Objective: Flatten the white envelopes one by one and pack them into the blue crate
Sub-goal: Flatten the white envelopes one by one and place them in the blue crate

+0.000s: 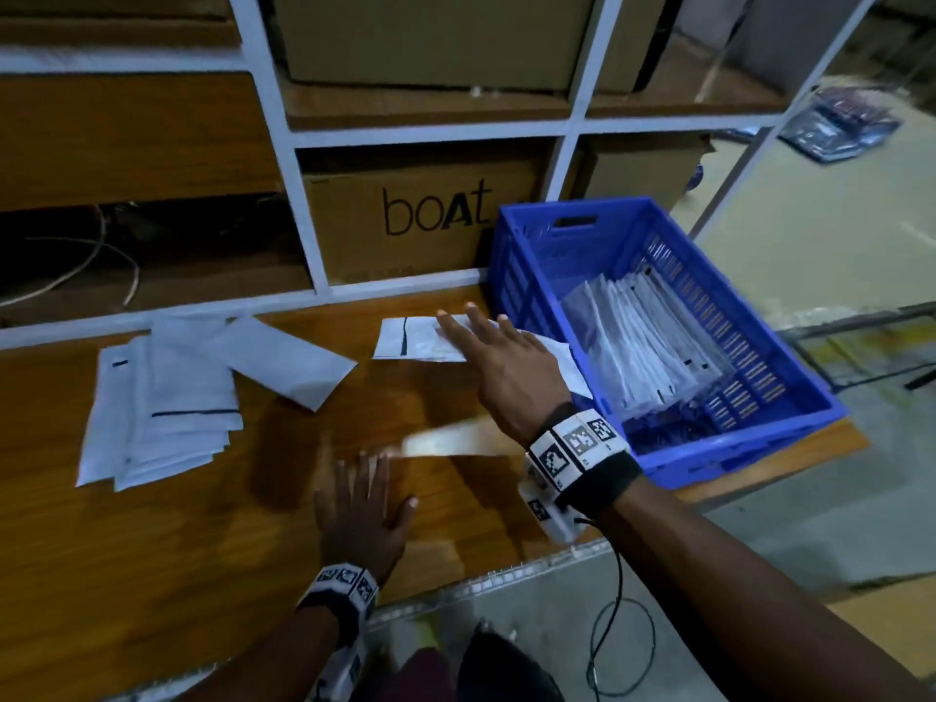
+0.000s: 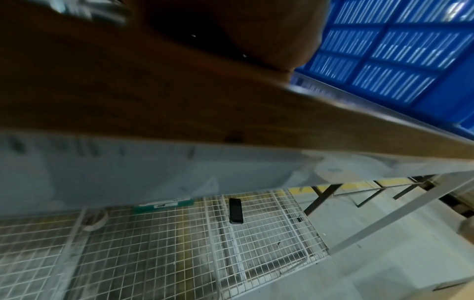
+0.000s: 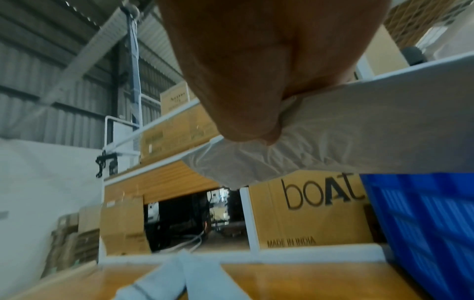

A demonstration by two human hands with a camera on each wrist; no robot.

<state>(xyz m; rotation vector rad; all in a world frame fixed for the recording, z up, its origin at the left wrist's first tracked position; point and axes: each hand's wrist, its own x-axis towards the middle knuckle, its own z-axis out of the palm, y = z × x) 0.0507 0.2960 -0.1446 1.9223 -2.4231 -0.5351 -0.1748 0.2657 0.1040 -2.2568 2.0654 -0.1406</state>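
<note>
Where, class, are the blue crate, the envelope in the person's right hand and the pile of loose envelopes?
blue crate (image 1: 547, 215): head view, far rim beside the handle slot.
envelope (image 1: 418, 337): head view, left part beyond the fingertips.
pile of envelopes (image 1: 167, 397): head view, top envelope's middle.

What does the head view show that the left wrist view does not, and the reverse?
Only the head view shows both hands: the right hand holding a white envelope, the left hand flat with spread fingers on the wooden table, the loose envelope pile, the envelopes inside the crate, and the "boAt" carton.

Only the left wrist view shows what lies under the table: a wire mesh shelf with a dark phone-like object.

Both show the blue crate and the table.
</note>
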